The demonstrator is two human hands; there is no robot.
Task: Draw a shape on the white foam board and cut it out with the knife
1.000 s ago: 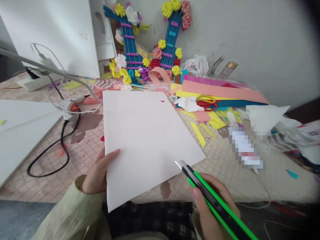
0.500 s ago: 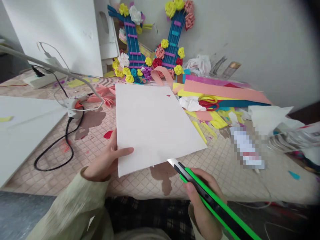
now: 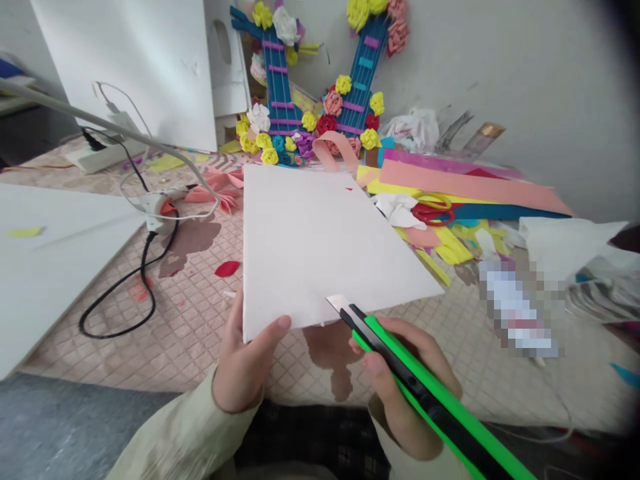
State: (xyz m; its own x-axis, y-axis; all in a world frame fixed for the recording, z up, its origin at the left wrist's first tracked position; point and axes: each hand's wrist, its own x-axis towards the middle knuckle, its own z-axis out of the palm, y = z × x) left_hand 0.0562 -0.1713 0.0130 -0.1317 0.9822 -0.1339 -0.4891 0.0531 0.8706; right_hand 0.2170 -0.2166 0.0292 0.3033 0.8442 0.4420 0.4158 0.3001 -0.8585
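Note:
A white foam board (image 3: 320,240) lies on the tiled table in front of me. My left hand (image 3: 245,363) grips its near left corner, thumb on top. My right hand (image 3: 405,393) is closed round a green and black utility knife (image 3: 400,373). The knife's bare blade tip touches the board's near edge, just right of my left thumb.
Blue paper guitars with paper flowers (image 3: 310,100) lean on the wall behind the board. Coloured paper strips and red scissors (image 3: 433,212) lie at the right. A glue gun and black cable (image 3: 150,220) lie at the left, beside a large white board (image 3: 45,253).
The board has slid away from me and to the right. My left hand moved from its left side to its near corner. The knife tip came left onto the near edge.

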